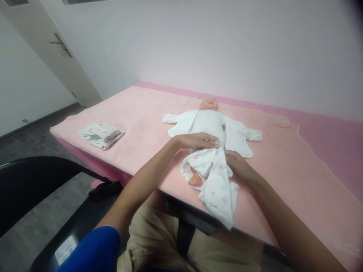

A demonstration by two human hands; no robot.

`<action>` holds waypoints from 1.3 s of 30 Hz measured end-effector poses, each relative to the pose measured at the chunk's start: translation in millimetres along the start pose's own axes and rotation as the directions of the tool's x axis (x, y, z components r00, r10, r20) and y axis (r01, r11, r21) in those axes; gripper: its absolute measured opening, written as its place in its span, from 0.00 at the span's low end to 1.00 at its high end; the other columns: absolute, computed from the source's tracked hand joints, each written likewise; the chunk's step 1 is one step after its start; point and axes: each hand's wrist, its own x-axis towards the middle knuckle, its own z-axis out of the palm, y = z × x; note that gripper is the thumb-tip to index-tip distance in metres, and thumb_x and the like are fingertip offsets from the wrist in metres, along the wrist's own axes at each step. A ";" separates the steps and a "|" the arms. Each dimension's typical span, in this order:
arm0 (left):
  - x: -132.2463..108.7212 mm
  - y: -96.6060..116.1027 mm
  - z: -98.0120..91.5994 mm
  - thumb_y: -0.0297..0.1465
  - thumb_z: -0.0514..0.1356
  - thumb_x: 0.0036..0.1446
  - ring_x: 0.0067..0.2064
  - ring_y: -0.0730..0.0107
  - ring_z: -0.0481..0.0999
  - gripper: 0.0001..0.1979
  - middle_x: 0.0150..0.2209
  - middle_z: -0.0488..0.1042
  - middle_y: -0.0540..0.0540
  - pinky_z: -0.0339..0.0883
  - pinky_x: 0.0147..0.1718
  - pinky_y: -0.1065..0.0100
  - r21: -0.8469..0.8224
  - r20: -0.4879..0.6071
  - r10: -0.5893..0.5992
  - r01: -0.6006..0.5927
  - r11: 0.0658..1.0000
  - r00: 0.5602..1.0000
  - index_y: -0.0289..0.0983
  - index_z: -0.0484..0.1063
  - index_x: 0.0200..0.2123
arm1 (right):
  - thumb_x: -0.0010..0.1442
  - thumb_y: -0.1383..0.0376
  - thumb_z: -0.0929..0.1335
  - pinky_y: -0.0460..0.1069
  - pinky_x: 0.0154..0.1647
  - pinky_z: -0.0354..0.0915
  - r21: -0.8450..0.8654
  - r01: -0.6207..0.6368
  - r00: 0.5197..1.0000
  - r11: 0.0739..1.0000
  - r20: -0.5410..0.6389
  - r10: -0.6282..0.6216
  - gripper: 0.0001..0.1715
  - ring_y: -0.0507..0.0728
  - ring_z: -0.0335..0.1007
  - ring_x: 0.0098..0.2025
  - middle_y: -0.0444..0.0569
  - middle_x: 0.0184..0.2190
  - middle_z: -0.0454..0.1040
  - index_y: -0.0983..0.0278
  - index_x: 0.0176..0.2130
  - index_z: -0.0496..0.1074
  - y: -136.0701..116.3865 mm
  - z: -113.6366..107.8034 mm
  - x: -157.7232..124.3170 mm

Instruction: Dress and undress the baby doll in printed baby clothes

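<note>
A baby doll (209, 104) lies face up on the pink-covered table, its head toward the wall. Over its torso is a white top (209, 122), open at the front with both sleeves spread. Patterned white pants (217, 185) are around the doll's lower body; one bare foot (195, 178) shows at an opening, and the other leg piece hangs to the table's front edge. My left hand (200, 141) is closed on the waistband from the left. From the right, my right hand (236, 162) is closed at the waistband's other side, its fingertips partly hidden by cloth.
A folded patterned white garment (101, 135) lies at the left of the pink cover (138, 124). A black chair (36, 177) stands at the left front. The wall (227, 49) is behind the table, and a door (45, 49) is at the upper left.
</note>
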 end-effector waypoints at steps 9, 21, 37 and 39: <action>-10.1 -6.7 2.6 0.43 0.77 0.44 0.44 0.55 0.81 0.20 0.38 0.81 0.49 0.76 0.47 0.57 0.215 0.058 -0.216 0.199 0.956 0.975 0.41 0.82 0.38 | 0.58 0.43 0.77 0.49 0.22 0.59 0.190 -0.017 0.997 0.982 -0.071 0.031 0.26 0.53 0.62 0.22 0.44 0.22 0.68 0.61 0.32 0.72 -1.2 5.3 3.1; -8.5 -13.8 7.0 0.45 0.67 0.59 0.50 0.64 0.76 0.15 0.46 0.76 0.50 0.70 0.52 0.67 0.108 -0.076 -0.025 0.033 0.994 0.997 0.42 0.77 0.44 | 0.60 0.45 0.77 0.49 0.35 0.67 -0.081 -0.108 0.976 0.991 0.180 0.121 0.25 0.54 0.68 0.29 0.44 0.25 0.73 0.63 0.31 0.76 -13.9 -0.1 -6.8; -12.5 -18.4 -0.1 0.42 0.77 0.44 0.46 0.56 0.81 0.21 0.41 0.82 0.48 0.74 0.43 0.62 0.191 0.040 -0.237 0.226 0.955 0.971 0.39 0.81 0.40 | 0.55 0.45 0.80 0.51 0.37 0.68 -0.123 -0.037 0.998 0.992 0.041 0.043 0.27 0.60 0.74 0.37 0.49 0.33 0.79 0.64 0.38 0.79 -6.1 -3.9 -7.1; -14.5 -15.8 0.3 0.44 0.75 0.49 0.48 0.57 0.81 0.20 0.43 0.82 0.48 0.74 0.46 0.64 0.200 0.032 -0.224 0.213 0.956 0.974 0.40 0.81 0.42 | 0.56 0.44 0.79 0.51 0.37 0.68 -0.155 -0.031 0.998 0.987 0.041 0.038 0.26 0.59 0.73 0.35 0.49 0.31 0.78 0.65 0.34 0.78 -7.5 -4.2 -7.0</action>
